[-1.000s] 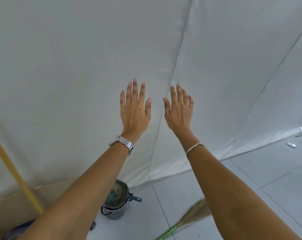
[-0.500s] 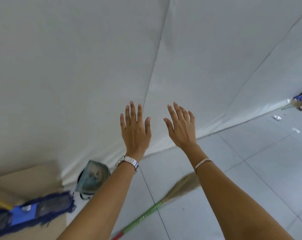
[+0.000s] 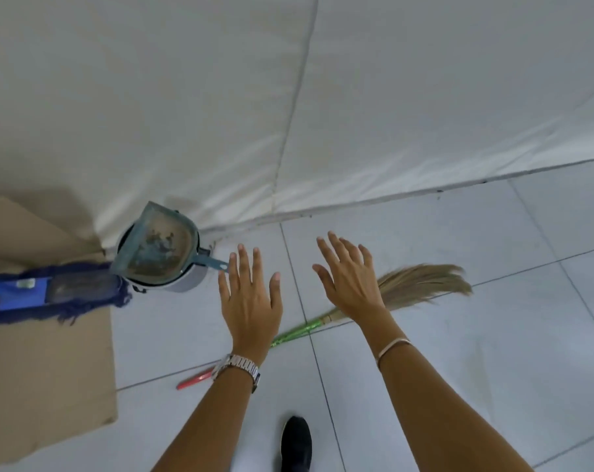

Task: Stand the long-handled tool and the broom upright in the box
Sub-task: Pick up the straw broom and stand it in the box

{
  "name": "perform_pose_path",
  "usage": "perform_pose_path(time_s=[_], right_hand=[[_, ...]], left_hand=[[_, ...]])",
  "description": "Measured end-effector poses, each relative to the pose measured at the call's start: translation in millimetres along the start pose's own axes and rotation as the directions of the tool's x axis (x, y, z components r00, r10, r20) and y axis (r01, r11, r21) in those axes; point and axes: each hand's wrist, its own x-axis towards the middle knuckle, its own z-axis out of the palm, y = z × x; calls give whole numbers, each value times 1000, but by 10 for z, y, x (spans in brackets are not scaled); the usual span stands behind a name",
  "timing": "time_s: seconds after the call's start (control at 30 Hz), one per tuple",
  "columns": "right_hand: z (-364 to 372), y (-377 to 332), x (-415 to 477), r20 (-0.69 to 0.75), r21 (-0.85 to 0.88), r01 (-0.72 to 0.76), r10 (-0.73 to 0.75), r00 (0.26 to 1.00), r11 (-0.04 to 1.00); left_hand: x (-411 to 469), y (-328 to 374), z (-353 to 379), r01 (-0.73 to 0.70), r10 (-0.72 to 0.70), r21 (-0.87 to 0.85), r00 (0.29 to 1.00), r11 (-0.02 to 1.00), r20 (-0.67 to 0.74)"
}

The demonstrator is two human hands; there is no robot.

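Nothing was held: fingers of left hand (image 3: pixel 249 303) and right hand (image 3: pixel 352 284) were spread. Right of the box (image 3: pixel 43 362), the broom (image 3: pixel 384 301) lay unlifted on the floor (image 3: pixel 493 335); a mop head (image 3: pixel 50 294) rested across the box.

Dirty teal dustpan (image 3: pixel 156 245) sits tilted in a grey bucket (image 3: pixel 186 280) by the white fabric wall (image 3: pixel 288 97). Black shoe (image 3: pixel 295 444) on grey tiled floor (image 3: pixel 476 335).
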Motion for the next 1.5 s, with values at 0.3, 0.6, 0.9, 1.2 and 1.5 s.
perform_pose_path(time_s=[0.3,0.6,0.9,1.2,1.5], right_hand=[[2694,564,-87,251,75,15,-34,967,997],[4497,607,-326,466,67,207,-214,858,976],[4864,481,-332,510,144,155,-208,835,977],[4632,337,21,521,177,143,-216,826,974],[3563,10,316,589,366,0,-231,775,931]], left_hand=[[-590,-754,2456,481,-476,-23,873,877,111],[-1011,-1727,3834,979,-949,-188,125,71,291],[-874,-2260,4048,745,-649,-392,-72,-540,757],[-804,-2194,3814,407,-685,-655,91,-637,723],[-510,-1724,2585,216,-842,-874,245,-436,480]])
